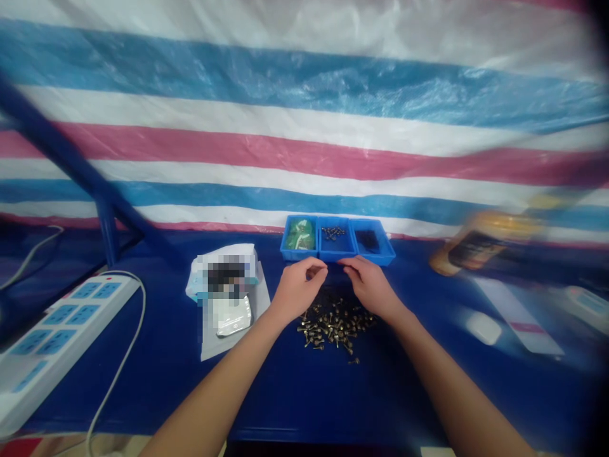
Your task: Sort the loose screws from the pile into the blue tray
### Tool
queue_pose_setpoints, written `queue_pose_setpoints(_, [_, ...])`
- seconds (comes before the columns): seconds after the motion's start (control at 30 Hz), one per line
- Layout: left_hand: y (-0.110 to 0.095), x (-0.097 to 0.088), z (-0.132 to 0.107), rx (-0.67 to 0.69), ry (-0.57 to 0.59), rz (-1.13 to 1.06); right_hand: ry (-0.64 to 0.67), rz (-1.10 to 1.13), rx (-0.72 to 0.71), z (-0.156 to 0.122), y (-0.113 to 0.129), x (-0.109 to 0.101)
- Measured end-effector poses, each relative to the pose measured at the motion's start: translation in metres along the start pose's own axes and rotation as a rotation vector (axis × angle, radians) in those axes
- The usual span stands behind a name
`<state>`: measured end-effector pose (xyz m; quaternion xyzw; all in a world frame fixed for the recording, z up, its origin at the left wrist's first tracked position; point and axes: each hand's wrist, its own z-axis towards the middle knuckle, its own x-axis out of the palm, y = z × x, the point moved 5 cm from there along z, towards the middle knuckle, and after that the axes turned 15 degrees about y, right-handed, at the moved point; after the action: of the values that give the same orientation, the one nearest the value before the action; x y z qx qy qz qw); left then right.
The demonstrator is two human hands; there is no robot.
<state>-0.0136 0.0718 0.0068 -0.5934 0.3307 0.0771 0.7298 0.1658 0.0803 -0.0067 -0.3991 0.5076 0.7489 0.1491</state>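
Note:
A heap of several small brass-coloured screws (333,324) lies on the blue table (295,387). My left hand (297,289) hovers over the heap's far left edge, fingers curled in a pinch. My right hand (368,284) is over the heap's far right edge, fingers also curled. What either hand pinches is too small to make out. Just beyond the hands stands a blue three-compartment tray (339,255): green-white parts on the left, a few dark screws in the middle, dark parts on the right.
A white power strip (57,330) with its cable lies at the left. A plastic bag with a metal part (228,298) sits left of the hands. A yellow-black tool (480,244), papers and a white device lie at the right. A striped plastic sheet hangs behind.

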Motion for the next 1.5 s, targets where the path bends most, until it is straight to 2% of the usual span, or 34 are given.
queue_pose_setpoints(0.27, [-0.008,0.006,-0.002,0.071,0.073,-0.03,-0.014,0.626,0.109,-0.005,0.007,0.0])
queue_pose_setpoints(0.37, [-0.014,0.008,-0.003,0.122,0.082,-0.047,-0.011,0.671,0.092,-0.005,0.013,0.001])
queue_pose_setpoints(0.47, [-0.018,0.006,-0.004,0.16,0.033,-0.06,0.026,0.672,0.086,-0.004,0.018,0.004])
queue_pose_setpoints(0.6, [-0.018,0.001,-0.006,0.154,-0.044,-0.05,0.051,0.675,0.114,-0.003,0.021,0.009])
queue_pose_setpoints(0.77, [-0.017,0.002,-0.006,0.133,-0.043,-0.091,0.058,0.739,0.128,-0.002,0.014,0.012])
queue_pose_setpoints(0.87, [-0.016,0.001,-0.005,0.1,-0.063,-0.088,-0.026,0.755,0.187,-0.003,0.003,0.003])
queue_pose_setpoints(0.97, [-0.014,-0.001,-0.005,0.085,-0.074,-0.066,-0.213,0.798,0.247,-0.007,-0.012,-0.014])
queue_pose_setpoints(1.03, [-0.013,-0.002,-0.005,0.083,-0.074,-0.055,-0.324,0.754,0.277,-0.012,-0.022,-0.026])
queue_pose_setpoints(1.1, [-0.012,-0.003,-0.005,0.076,-0.077,-0.048,-0.35,0.662,0.286,-0.015,-0.028,-0.037])
queue_pose_setpoints(1.17, [-0.01,-0.004,-0.005,0.063,-0.081,-0.039,-0.303,0.543,0.275,-0.017,-0.029,-0.045])
queue_pose_setpoints(1.27, [-0.007,-0.005,-0.004,0.042,-0.079,-0.005,-0.055,0.368,0.208,-0.018,-0.023,-0.046])
queue_pose_setpoints(1.37, [-0.003,-0.004,-0.002,0.03,-0.053,0.06,0.185,0.243,0.125,-0.019,-0.016,-0.037])
queue_pose_setpoints(1.5, [0.006,0.0,0.001,-0.003,0.007,0.177,0.309,0.096,0.111,-0.019,-0.011,-0.021])
